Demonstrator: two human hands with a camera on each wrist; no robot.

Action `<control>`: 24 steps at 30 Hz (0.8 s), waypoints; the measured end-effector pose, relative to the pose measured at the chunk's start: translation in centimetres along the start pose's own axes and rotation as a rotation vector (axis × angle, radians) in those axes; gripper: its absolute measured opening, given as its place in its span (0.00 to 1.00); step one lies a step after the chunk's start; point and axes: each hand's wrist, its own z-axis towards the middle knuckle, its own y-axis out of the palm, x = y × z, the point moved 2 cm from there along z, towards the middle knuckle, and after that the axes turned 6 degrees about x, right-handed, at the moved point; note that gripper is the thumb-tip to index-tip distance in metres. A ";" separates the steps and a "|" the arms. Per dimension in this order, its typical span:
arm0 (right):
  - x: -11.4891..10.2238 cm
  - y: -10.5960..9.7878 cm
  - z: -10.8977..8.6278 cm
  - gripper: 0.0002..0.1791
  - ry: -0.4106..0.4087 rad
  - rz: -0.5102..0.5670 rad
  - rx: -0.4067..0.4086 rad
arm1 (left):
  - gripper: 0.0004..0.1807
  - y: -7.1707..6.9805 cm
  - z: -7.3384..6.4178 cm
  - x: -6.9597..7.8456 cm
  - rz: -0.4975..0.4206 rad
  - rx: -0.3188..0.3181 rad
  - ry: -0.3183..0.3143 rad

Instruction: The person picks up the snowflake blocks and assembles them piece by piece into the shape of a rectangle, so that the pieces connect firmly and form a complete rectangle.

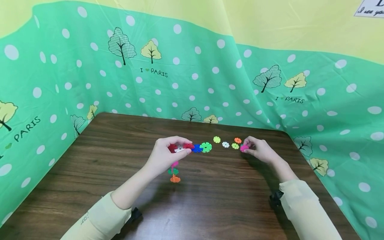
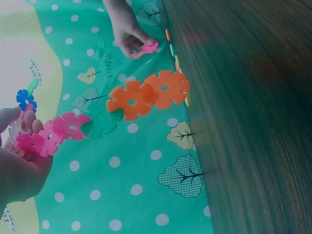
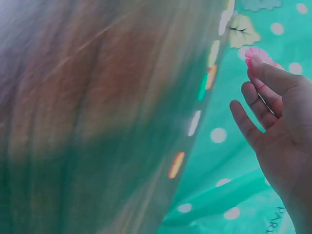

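My left hand [image 1: 160,154] grips a chain of interlocked plastic snowflake discs above the table. Red, white and blue discs [image 1: 197,148] run to the right and end in a green disc [image 1: 206,147]. A second branch hangs below the hand; in the left wrist view it shows pink discs [image 2: 71,126], a teal disc [image 2: 101,122] and orange discs [image 2: 168,89]. Part of the chain is hidden by the fingers. My right hand [image 1: 260,150] pinches a single pink snowflake disc [image 3: 255,52] between thumb and index finger, apart from the chain.
Several loose discs lie on the brown wooden table [image 1: 216,196] near the right hand, among them a yellow-green disc [image 1: 217,139], a white disc [image 1: 225,144] and an orange disc [image 1: 238,140]. A green patterned curtain [image 1: 192,73] hangs behind the table.
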 end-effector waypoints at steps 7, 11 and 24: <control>-2.5 -1.6 0.2 0.09 -0.053 0.011 0.086 | 0.09 -0.1 0.1 -0.1 -0.008 0.029 -0.025; -3.7 -2.4 0.2 0.10 -0.073 0.001 0.147 | 0.07 -0.1 0.2 -0.1 -0.020 0.059 -0.042; -8.4 -4.3 -0.3 0.11 0.022 0.069 0.283 | 0.05 0.3 1.4 -2.6 -0.080 0.093 -0.022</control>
